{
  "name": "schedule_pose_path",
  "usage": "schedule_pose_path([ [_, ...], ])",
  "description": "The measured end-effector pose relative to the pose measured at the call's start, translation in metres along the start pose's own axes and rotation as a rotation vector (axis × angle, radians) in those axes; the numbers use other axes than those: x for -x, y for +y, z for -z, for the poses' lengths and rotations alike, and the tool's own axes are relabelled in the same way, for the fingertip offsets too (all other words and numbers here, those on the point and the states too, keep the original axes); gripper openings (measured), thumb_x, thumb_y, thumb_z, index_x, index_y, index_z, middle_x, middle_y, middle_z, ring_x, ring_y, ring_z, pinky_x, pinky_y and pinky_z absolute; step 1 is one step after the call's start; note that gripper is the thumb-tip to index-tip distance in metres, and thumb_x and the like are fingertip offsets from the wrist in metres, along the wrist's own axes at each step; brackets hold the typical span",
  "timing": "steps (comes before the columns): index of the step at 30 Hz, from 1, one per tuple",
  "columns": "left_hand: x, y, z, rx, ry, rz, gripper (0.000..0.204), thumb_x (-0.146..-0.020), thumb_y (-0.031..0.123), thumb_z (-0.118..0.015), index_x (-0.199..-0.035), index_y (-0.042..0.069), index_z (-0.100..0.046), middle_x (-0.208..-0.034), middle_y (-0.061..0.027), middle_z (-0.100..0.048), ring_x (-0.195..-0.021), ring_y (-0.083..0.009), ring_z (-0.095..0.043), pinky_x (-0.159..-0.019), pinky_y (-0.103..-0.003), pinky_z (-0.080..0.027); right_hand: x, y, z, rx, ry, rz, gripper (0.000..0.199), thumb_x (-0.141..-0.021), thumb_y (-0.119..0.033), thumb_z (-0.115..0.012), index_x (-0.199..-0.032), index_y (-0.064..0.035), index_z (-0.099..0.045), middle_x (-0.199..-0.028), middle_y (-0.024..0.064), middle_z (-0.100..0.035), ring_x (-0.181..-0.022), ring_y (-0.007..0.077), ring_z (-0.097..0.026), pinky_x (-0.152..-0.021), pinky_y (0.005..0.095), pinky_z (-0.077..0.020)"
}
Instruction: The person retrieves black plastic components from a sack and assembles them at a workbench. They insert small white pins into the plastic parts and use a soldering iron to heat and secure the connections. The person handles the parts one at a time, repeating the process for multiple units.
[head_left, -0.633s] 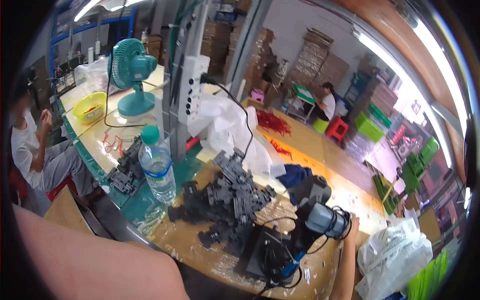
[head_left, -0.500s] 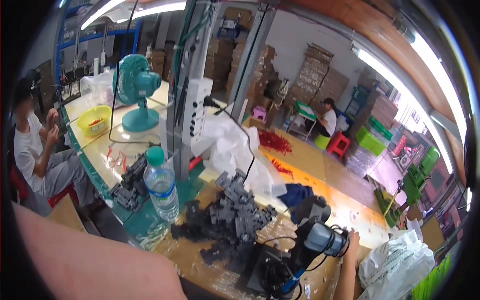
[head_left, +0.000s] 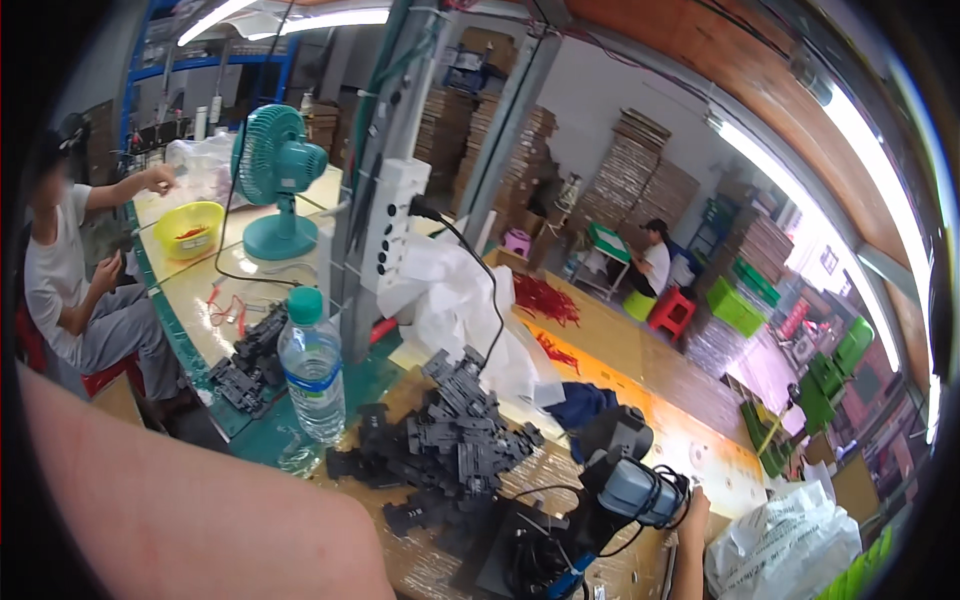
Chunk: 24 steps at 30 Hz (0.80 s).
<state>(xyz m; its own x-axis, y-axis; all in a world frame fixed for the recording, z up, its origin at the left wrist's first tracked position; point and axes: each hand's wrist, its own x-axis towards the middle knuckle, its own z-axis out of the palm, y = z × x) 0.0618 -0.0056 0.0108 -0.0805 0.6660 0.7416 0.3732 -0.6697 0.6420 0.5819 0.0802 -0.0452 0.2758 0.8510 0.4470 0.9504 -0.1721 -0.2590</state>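
From the lower left edge my bare left arm (head_left: 220,490) reaches across, large and close; the left hand lies outside the picture. At the lower right my right hand (head_left: 694,510) is beside a grey cylindrical unit (head_left: 640,492) wrapped in black cable, on a black upright machine (head_left: 545,550). Its fingers are mostly hidden behind that unit, so whether they grip anything is unclear. A heap of dark grey moulded plastic parts (head_left: 460,440) covers the bench left of the machine. Next to the heap stands a clear water bottle (head_left: 313,375) with a green cap.
A metal post with a white power strip (head_left: 398,225) rises behind the bottle. A teal fan (head_left: 280,185) and a yellow bowl (head_left: 190,230) stand on the far-left table, where a person (head_left: 75,270) sits. White plastic sheeting (head_left: 455,300) and a white bag (head_left: 785,545) flank the bench.
The view has shifted slightly. The seated person at left has stretched one arm out above the yellow bowl, parting their hands. My right hand stays beside the grey unit.
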Motion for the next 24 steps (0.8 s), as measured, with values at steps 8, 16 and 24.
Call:
schedule_pose_path([
  [8, 0.005, -0.002, -0.007, 0.044, 0.009, -0.025, 0.023, -0.076, 0.013, -0.049, -0.098, 0.005, -0.05, -0.092, -0.0114, -0.054, -0.084, -0.0199, -0.05, -0.072, -0.028, -0.041, 0.057, -0.03, 0.058, -0.462, 0.131, -0.105, 0.008, -0.07, 0.003, -0.052, -0.071, 0.0008, -0.044, -0.058, 0.0074, -0.048, -0.053, 0.0122, -0.049, -0.041, 0.0231, -0.0432],
  [16, -0.003, -0.001, -0.002, 0.047, 0.042, -0.041, 0.024, -0.076, 0.011, -0.049, -0.099, 0.005, -0.05, -0.093, -0.0112, -0.055, -0.085, -0.0187, -0.05, -0.073, -0.027, -0.041, 0.131, -0.082, 0.068, -0.747, 0.143, -0.15, 0.005, -0.076, 0.001, -0.051, -0.076, 0.0005, -0.046, -0.065, 0.0042, -0.048, -0.056, 0.0085, -0.049, -0.046, 0.0215, -0.0451],
  [24, -0.02, 0.027, 0.013, 0.039, 0.271, -0.302, 0.024, -0.077, 0.009, -0.048, -0.1, 0.005, -0.051, -0.093, -0.011, -0.055, -0.085, -0.0175, -0.05, -0.074, -0.026, -0.041, 0.173, -0.097, 0.066, -0.848, 0.225, -0.203, 0.009, -0.078, 0.001, -0.052, -0.084, -0.0001, -0.046, -0.07, 0.0052, -0.048, -0.057, 0.0102, -0.049, -0.049, 0.0223, -0.0438],
])
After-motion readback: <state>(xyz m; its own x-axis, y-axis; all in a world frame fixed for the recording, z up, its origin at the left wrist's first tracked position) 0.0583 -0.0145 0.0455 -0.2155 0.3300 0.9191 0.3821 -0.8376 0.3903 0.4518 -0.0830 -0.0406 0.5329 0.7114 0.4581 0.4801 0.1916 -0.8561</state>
